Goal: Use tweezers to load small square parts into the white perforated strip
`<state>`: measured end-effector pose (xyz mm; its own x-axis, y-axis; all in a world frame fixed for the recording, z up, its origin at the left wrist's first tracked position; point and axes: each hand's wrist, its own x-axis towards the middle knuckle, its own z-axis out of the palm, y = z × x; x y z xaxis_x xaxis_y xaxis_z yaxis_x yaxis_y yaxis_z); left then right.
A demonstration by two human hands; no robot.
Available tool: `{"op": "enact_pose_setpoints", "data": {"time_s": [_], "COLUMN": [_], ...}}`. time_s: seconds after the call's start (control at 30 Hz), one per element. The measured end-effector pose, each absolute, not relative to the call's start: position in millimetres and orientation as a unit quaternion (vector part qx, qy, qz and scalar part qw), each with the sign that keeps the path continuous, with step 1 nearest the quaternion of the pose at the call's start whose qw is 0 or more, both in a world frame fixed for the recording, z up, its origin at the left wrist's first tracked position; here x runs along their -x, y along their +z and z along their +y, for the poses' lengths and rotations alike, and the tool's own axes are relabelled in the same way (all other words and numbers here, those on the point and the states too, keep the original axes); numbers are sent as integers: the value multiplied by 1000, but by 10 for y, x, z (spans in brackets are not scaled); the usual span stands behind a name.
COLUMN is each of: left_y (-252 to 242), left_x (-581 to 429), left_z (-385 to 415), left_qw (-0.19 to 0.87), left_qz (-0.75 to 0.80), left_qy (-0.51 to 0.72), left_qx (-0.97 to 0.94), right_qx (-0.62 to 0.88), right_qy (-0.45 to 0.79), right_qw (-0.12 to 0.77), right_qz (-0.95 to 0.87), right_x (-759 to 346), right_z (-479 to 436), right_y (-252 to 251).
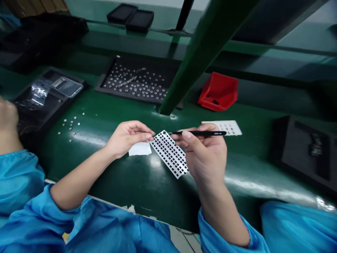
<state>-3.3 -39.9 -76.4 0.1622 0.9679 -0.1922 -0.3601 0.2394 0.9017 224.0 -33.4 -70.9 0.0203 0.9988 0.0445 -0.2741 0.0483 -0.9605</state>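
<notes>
Tweezers (205,133), slim and black, lie in the grasp of the right hand (202,147), its thumb pressing on them and their pale tip pointing left. That tip is just beside a small dark square (164,132) at the upper corner of a white sheet (170,156), which sits between the two hands over the green bench (155,196). Rows of black squares cover the sheet, and the right hand hides part of its right side. The left hand (131,137) has its thumb and forefinger drawn close together near the sheet's upper left edge; I cannot tell whether anything is pinched between them. A piece of white paper (140,149) lies just below the left hand, and a white card (233,128) with small grey marks shows partly behind the right hand. Farther back, a black tray (105,86) carries many small pale-edged pieces, some of them in a line. A green post (195,66) slants up between that tray and a red bin (229,93) with something dark inside. Off to the left, loose small squares (71,122) are scattered on the bench, near a dark case (50,75) bearing a clear plastic bag (39,92) and a clear box (71,88). At the left edge, a co-worker's hand (7,117) shows above a blue sleeve (19,175).
</notes>
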Motion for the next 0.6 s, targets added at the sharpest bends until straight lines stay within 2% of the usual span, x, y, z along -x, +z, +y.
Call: {"op": "enact_pose_setpoints", "data": {"time_s": [0.23, 0.4, 0.6], "left_y": [-790, -747, -718], "left_x": [37, 52, 28], "left_z": [-483, -502, -515], "left_qw": [704, 680, 659], "left_qz": [389, 389, 406], "left_qy": [490, 511, 514], "left_qx": [-337, -355, -371], "right_qx": [428, 446, 432], "right_qy": [554, 548, 539], "right_qw": [556, 533, 546], "right_qz": [-448, -466, -474], "right_x": [-2203, -2214, -2160], "right_z": [-445, -475, -528], "right_y": [-660, -645, -637]}}
